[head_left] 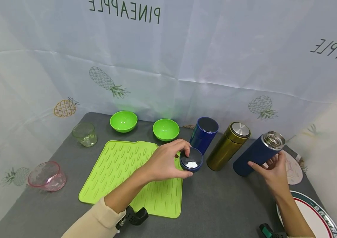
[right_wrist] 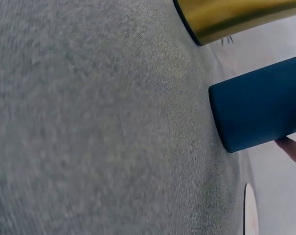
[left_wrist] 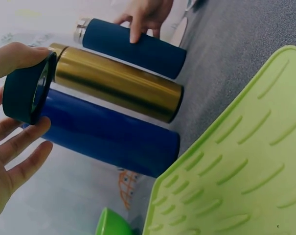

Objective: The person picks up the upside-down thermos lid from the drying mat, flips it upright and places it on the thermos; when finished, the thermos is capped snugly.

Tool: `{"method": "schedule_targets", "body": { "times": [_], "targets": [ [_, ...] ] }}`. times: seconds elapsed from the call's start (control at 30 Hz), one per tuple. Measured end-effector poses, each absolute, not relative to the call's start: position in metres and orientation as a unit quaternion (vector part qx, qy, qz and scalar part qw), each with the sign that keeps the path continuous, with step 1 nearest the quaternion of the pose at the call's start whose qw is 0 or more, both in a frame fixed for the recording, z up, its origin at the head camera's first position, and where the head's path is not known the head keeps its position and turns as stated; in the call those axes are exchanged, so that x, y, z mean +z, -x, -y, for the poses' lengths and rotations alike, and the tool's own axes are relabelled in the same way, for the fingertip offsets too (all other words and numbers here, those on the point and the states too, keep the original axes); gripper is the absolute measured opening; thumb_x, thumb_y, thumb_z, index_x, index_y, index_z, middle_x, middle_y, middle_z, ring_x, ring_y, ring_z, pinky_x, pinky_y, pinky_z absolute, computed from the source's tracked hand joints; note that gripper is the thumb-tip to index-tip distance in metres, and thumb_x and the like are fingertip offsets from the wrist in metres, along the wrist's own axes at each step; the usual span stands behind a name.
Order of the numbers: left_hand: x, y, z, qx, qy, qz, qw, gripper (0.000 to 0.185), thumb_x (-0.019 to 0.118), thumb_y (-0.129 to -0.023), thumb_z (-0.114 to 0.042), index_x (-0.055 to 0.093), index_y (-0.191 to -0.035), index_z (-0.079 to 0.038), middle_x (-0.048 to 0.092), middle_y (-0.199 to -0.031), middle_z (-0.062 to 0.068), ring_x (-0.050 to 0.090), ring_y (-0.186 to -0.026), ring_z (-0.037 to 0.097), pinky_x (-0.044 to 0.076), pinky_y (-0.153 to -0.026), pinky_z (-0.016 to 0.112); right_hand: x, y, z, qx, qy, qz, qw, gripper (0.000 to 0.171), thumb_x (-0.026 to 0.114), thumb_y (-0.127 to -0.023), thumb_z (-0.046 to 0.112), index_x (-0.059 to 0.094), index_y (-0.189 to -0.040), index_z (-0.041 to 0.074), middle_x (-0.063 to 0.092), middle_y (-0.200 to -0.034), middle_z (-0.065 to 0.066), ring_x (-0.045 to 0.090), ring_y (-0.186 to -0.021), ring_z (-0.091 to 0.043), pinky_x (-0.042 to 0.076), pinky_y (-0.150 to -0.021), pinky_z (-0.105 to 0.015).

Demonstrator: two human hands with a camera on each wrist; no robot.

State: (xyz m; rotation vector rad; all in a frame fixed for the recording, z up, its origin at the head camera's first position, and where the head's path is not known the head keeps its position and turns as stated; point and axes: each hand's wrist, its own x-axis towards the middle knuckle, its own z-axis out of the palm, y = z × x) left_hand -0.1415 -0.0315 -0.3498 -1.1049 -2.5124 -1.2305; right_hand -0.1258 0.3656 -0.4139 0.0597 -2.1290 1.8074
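White backdrop cloth [head_left: 216, 49] reads mirrored "PINEAPPLE". On the grey bench [head_left: 216, 205], right hand [head_left: 272, 173] holds the open navy flask [head_left: 257, 153], fingers curled round it; left hand [head_left: 163, 162] pinches its dark lid [head_left: 191, 159] above the green mat [head_left: 126, 172].

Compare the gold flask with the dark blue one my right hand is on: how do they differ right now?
The gold flask is shiny metallic gold; the dark blue flask is matte navy. The gold flask has its steel-topped cap on, while the dark blue flask is open, its steel mouth bare. The right hand holds the dark blue flask; nothing touches the gold flask. Both are slim cylinders standing on the grey table.
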Motion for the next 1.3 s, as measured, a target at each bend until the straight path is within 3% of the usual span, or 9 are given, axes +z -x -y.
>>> {"method": "schedule_targets", "body": {
  "times": [0.1, 0.4, 0.63, 0.87, 1.07, 1.3],
  "targets": [
    [-0.350, 0.143, 0.031, -0.407, 0.369, 0.832, 0.072, 0.045, 0.091, -0.070, -0.031, 0.055, -0.096, -0.021, 0.066, -0.119, -0.011, 0.060, -0.096, 0.004, 0.047, -0.077, 0.020, -0.415, 0.126, -0.365, 0.647, -0.032, 0.739, 0.185, 0.103, 0.071, -0.078, -0.024, 0.022, -0.156, 0.023, 0.050, -0.149, 0.004, 0.057, -0.126, -0.001, 0.054, -0.088, -0.009],
    [-0.344, 0.145, 0.031, -0.421, 0.370, 0.825, 0.074, 0.044, 0.091, -0.072, -0.030, 0.055, -0.097, -0.020, 0.066, -0.122, -0.008, 0.063, -0.104, 0.007, 0.053, -0.079, 0.026, -0.407, 0.111, -0.365, 0.634, -0.088, 0.750, 0.165, 0.112, 0.072, -0.066, -0.033, 0.027, -0.157, 0.015, 0.057, -0.140, 0.006, 0.063, -0.121, 0.000, 0.056, -0.087, -0.011],
    [-0.325, 0.147, 0.017, -0.405, 0.406, 0.814, 0.099, 0.043, 0.090, -0.073, -0.030, 0.055, -0.097, -0.020, 0.065, -0.124, -0.008, 0.062, -0.107, 0.007, 0.048, -0.077, 0.019, -0.390, 0.096, -0.356, 0.514, -0.099, 0.844, 0.111, 0.105, 0.081, -0.068, -0.020, 0.034, -0.156, 0.012, 0.056, -0.134, 0.018, 0.060, -0.115, 0.009, 0.048, -0.090, -0.003],
    [-0.306, 0.150, -0.009, -0.388, 0.450, 0.798, 0.101, 0.040, 0.087, -0.076, -0.030, 0.056, -0.099, -0.018, 0.062, -0.125, -0.006, 0.060, -0.123, 0.008, 0.051, -0.092, 0.020, -0.381, 0.088, -0.346, 0.428, -0.125, 0.891, 0.086, 0.097, 0.088, -0.065, -0.012, 0.043, -0.149, 0.005, 0.057, -0.125, 0.028, 0.057, -0.113, 0.014, 0.047, -0.091, -0.003],
    [-0.300, 0.150, -0.032, -0.388, 0.474, 0.785, 0.087, 0.042, 0.086, -0.078, -0.028, 0.057, -0.105, -0.017, 0.060, -0.121, -0.005, 0.057, -0.108, 0.007, 0.047, -0.088, 0.016, -0.378, 0.089, -0.341, 0.424, -0.178, 0.887, 0.046, 0.092, 0.090, -0.065, -0.009, 0.046, -0.145, 0.003, 0.060, -0.127, 0.022, 0.060, -0.114, 0.010, 0.047, -0.093, -0.005],
    [-0.308, 0.148, -0.043, -0.395, 0.478, 0.783, 0.046, 0.045, 0.086, -0.080, -0.030, 0.056, -0.110, -0.015, 0.059, -0.117, -0.003, 0.056, -0.107, 0.008, 0.046, -0.091, 0.011, -0.378, 0.091, -0.336, 0.409, -0.196, 0.891, 0.006, 0.088, 0.092, -0.068, 0.000, 0.049, -0.145, 0.009, 0.062, -0.127, 0.023, 0.060, -0.115, 0.010, 0.048, -0.094, -0.007]
  ]
}}
